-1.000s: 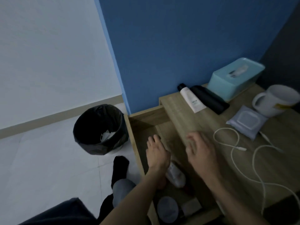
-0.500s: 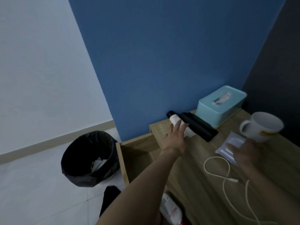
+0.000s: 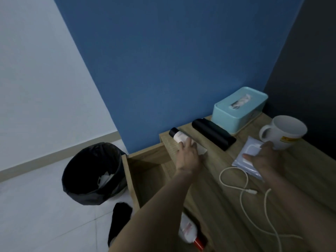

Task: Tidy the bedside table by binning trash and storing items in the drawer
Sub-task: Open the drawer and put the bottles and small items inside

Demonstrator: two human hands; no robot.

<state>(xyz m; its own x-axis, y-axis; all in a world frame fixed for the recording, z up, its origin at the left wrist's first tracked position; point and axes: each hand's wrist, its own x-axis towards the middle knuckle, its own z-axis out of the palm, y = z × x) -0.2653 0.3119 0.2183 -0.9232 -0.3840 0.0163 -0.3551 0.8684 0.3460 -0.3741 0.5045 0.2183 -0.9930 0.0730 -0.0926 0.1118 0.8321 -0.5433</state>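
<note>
Black bin (image 3: 91,195) at 8 o'clock has white scraps, open wooden drawer (image 3: 131,179) has a bottle (image 3: 187,231). Your left hand (image 3: 188,157) is on the round tube (image 3: 177,137) at 12, right hand (image 3: 263,157) on the flat wipes (image 3: 251,149) at 2. Can't tell either grip.

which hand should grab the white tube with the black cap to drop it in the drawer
Left. The left hand lies on the white tube, next to the open drawer. The right hand is farther across the table, on the wipes pack.
</note>
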